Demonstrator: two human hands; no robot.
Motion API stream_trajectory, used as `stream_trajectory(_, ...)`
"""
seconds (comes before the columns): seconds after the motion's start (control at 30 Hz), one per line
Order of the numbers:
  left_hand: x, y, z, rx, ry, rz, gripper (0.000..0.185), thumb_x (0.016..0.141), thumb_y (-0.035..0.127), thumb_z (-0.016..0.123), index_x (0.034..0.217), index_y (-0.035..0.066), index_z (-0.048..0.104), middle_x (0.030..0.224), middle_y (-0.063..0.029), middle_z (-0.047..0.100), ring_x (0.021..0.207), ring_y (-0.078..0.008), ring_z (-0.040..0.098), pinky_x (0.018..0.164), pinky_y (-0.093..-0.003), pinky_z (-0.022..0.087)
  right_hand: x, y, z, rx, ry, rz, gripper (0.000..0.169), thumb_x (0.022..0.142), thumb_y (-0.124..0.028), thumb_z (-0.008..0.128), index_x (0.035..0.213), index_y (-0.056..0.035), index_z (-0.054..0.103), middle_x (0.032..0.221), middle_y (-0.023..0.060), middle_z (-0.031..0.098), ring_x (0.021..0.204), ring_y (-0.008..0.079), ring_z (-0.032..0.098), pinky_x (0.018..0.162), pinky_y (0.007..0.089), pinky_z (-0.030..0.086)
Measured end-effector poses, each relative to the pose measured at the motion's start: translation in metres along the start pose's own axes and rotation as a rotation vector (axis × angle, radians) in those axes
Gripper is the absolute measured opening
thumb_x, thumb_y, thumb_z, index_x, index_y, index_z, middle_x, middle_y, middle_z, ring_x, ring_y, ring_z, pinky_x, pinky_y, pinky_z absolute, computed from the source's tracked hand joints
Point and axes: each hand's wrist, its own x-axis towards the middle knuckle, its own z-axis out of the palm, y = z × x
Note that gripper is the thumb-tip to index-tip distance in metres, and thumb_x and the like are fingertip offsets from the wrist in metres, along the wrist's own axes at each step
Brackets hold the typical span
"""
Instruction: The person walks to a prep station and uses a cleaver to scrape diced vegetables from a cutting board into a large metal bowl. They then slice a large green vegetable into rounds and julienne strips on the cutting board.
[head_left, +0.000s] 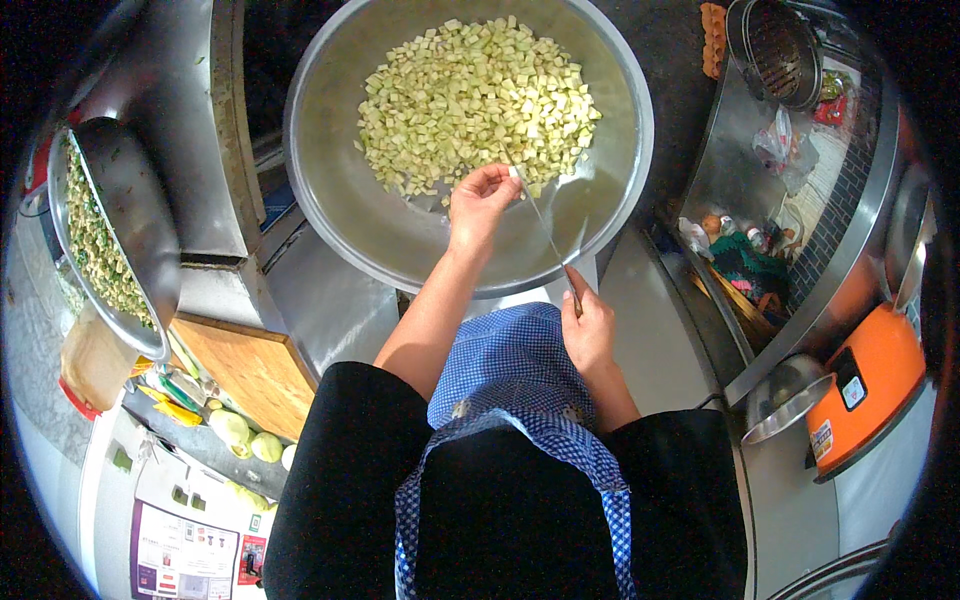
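A wide metal basin (330, 225) lies before me, with a heap of diced pale-green vegetable (472, 97) over its far and middle part. My right hand (589, 330) grips the handle of a knife (551, 238) at the basin's near rim. The thin blade slants up and left over the basin. Above the near edge of the heap, my left hand (480, 206) pinches a small pale vegetable piece (514, 172) against or close to the blade; whether they touch is unclear. My palm and fingers partly cover the piece.
At left stand a metal bowl (142, 217) of chopped food, a wooden cutting board (240, 371) and whole pale-green vegetables (229, 426). A steel counter (739, 161) at right bears bags and pans. An orange appliance (874, 397) and a metal bowl (784, 397) lie nearer.
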Motion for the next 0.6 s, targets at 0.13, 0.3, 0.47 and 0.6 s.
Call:
stream_trajectory(0.13, -0.012, 0.001, 0.007, 0.056, -0.010, -0.047, 0.018, 0.084, 0.006, 0.068, 0.101, 0.001, 0.066, 0.090, -0.0014, 0.067, 0.081, -0.0085, 0.060, 0.075, -0.0233, 0.049, 0.005, 0.001, 0.002, -0.043, 0.013, 0.013, 0.033, 0.091, -0.010, 0.053, 0.123, -0.0032, 0.058, 0.096, 0.0216, 0.066, 0.075, 0.0254, 0.066, 0.070, 0.0331, 0.050)
stream_trajectory(0.3, -0.009, -0.004, 0.005, 0.721, -0.055, 0.040, 0.033, 0.076, 0.002, 0.069, 0.108, 0.003, 0.064, 0.103, -0.0116, 0.066, 0.094, -0.0217, 0.063, 0.082, -0.0313, 0.050, 0.011, -0.008, -0.001, -0.009, 0.006, 0.103, 0.035, 0.090, -0.013, 0.054, 0.124, -0.0062, 0.058, 0.097, 0.0225, 0.065, 0.083, 0.0321, 0.065, 0.074, 0.0374, 0.050)
stream_trajectory(0.47, 0.067, 0.005, 0.015, 0.981, 0.129, 0.711, 0.039, 0.074, -0.003, 0.062, 0.112, 0.005, 0.062, 0.114, -0.0199, 0.057, 0.101, -0.0363, 0.057, 0.087, -0.0404, 0.048, 0.014, 0.000, -0.003, 0.064, 0.007, 0.207, 0.035, 0.091, -0.016, 0.053, 0.125, -0.0059, 0.057, 0.111, 0.0204, 0.064, 0.100, 0.0324, 0.064, 0.086, 0.0363, 0.049)
stream_trajectory(0.6, 0.133, 0.015, 0.026, 1.250, 0.097, 0.869, 0.027, 0.076, 0.003, 0.065, 0.103, 0.006, 0.066, 0.101, -0.0163, 0.062, 0.097, -0.0349, 0.058, 0.081, -0.0394, 0.049, 0.017, 0.012, -0.004, 0.049, 0.008, 0.210, 0.036, 0.092, -0.015, 0.052, 0.126, -0.0049, 0.057, 0.118, 0.0190, 0.062, 0.108, 0.0316, 0.061, 0.091, 0.0354, 0.047)
